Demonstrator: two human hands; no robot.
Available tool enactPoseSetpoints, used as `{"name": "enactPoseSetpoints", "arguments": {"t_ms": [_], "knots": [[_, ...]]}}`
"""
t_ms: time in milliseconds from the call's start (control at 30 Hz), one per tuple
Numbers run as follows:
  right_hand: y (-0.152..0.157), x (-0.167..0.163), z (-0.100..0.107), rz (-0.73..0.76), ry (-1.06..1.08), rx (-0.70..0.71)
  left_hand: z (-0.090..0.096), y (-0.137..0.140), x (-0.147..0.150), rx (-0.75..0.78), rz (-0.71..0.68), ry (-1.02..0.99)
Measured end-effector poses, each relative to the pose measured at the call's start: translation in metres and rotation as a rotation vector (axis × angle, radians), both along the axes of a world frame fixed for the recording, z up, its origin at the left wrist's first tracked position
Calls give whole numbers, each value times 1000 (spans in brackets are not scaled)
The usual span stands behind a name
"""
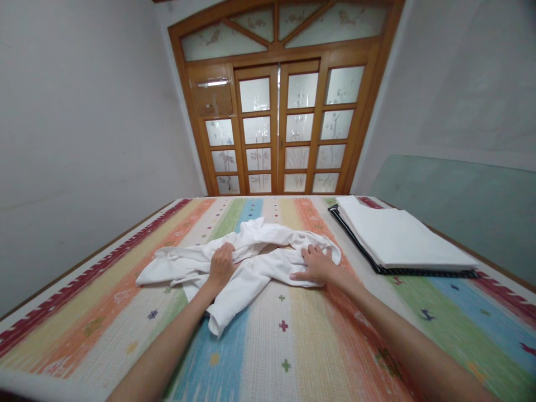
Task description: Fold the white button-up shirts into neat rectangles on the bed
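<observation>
A crumpled white shirt [263, 268] lies across the striped cloth in front of me, with what look like its sleeves reaching left and toward me. My left hand [223, 267] is closed on the shirt's fabric, left of its middle. On the right end of the shirt rests my right hand [316, 264], thumb held apart from the fingers, touching the fabric. Between the hands the shirt's folds part in a narrow gap. Part of the fabric is hidden beneath both hands.
Flat folded white fabric [402, 234] lies at the right on a black item with a patterned edge [381, 271]. A striped, patterned tablecloth [268, 346] covers the table. A pale green panel [460, 195] stands along the right side. Wooden glazed doors [278, 128] are beyond the far edge.
</observation>
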State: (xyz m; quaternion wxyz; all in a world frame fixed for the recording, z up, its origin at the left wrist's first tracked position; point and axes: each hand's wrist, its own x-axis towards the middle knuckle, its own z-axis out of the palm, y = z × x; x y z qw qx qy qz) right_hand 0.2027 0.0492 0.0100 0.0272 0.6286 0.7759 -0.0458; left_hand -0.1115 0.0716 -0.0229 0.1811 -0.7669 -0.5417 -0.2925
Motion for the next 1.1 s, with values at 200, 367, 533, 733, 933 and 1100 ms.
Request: {"name": "enactPoseSetpoints", "arguments": {"t_ms": [200,367,533,733,933,1100], "knots": [[-32,-24,-11,-125,20,116,9,-2,-2,-161,61,63],[-58,-41,-27,-40,-85,233,52,6,-1,-332,110,125],[-53,-34,-24,50,-63,267,88,38,14,-318,247,-32],[-51,-28,-13,138,-34,260,76,100,39,-481,5,-75],[-65,-18,-8,128,24,222,58,132,64,-656,-55,-132],[-75,-11,-7,94,68,192,62,131,70,-696,-93,-191]]}}
